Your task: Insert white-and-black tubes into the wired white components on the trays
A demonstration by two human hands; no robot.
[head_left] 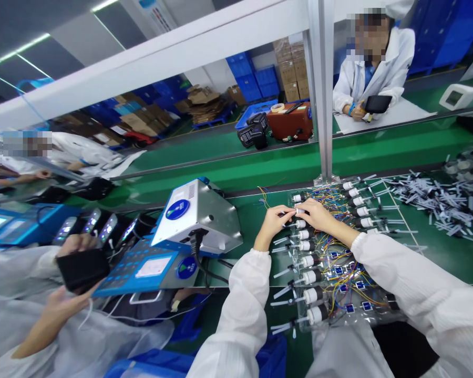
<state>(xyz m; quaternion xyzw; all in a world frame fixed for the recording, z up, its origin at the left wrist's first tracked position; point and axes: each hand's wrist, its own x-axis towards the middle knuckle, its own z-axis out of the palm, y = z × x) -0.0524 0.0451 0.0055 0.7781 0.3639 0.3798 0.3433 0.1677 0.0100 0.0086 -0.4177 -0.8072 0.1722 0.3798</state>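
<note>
My left hand and my right hand meet at the far end of a row of small cylindrical parts. Between the fingertips of my right hand is a small white cylinder. The left fingers are pinched together at its left end; whatever they grip is too small to make out. Below my hands lie several white-and-black cylinders with short pale tubes pointing left. Coloured wires run from them to small dark blue squares on clear plastic. A second row of similar cylinders lies right of my right hand.
A pile of short pale tubes lies on the green table at right. To the left stand a silver-and-blue device and a co-worker's hands holding a black box. A metal post rises beyond my hands; another person sits behind it.
</note>
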